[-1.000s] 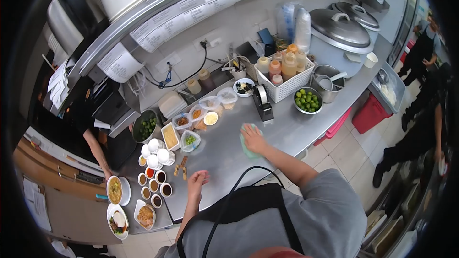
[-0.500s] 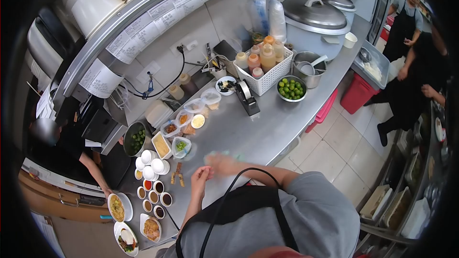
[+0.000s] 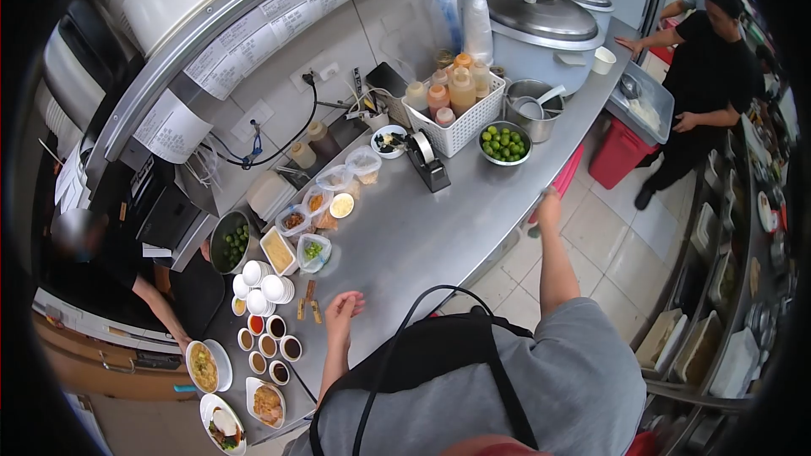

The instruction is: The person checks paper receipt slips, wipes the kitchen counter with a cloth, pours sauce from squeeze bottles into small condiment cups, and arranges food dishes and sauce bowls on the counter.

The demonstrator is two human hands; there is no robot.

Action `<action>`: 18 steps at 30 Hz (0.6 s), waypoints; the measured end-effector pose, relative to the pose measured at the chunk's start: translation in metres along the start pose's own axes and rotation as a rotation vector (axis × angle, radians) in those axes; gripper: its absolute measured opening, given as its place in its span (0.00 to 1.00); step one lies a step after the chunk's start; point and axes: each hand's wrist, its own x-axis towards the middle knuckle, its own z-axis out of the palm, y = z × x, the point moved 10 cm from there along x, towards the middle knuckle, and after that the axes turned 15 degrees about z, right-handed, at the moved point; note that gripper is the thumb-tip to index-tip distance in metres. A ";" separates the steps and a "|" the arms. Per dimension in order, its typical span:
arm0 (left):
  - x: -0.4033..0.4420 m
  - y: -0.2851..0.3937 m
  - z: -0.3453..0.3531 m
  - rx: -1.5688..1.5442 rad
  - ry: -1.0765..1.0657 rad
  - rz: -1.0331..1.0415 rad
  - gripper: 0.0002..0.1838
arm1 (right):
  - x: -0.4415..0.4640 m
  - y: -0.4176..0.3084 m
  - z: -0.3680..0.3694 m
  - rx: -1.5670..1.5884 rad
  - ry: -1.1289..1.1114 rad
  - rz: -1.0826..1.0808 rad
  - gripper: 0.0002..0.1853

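Observation:
My left hand (image 3: 343, 307) is over the steel counter (image 3: 405, 241), fingers loosely bent and apart, with nothing visible in it. Closest to it are wooden clothespins (image 3: 309, 304), with sauce cups (image 3: 275, 327) and stacked white cups (image 3: 272, 289) farther left. A bag of chopped green onion (image 3: 313, 252) sits just beyond. My right hand (image 3: 549, 201) reaches past the counter's front edge, beside a pink-red bin (image 3: 564, 183). Its fingers are small and partly hidden, so whether it holds anything is unclear.
A tape dispenser (image 3: 429, 165), a basket of sauce bottles (image 3: 460, 122), a bowl of limes (image 3: 505, 143) and a large lidded pot (image 3: 541, 34) line the back. At left, a co-worker's hand touches a food bowl (image 3: 204, 367). Another person (image 3: 701, 67) stands at right.
My right hand has swung from beside my left hand out to the right, beyond the counter edge. My left hand's fingers have loosened. The person at right has moved up to the counter's far end.

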 end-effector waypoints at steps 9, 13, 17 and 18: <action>0.024 0.011 -0.017 -0.002 0.012 0.042 0.10 | -0.135 -0.078 0.072 -0.008 -0.170 -0.431 0.26; 0.047 0.040 0.017 -0.015 -0.028 0.134 0.10 | -0.246 -0.116 0.124 -0.270 -0.346 -0.945 0.26; 0.071 0.073 0.054 0.003 -0.082 0.244 0.10 | -0.242 -0.205 0.089 0.055 -0.510 -1.063 0.23; 0.082 0.082 0.059 0.002 -0.062 0.250 0.10 | -0.233 -0.244 0.058 0.168 -0.428 -1.144 0.22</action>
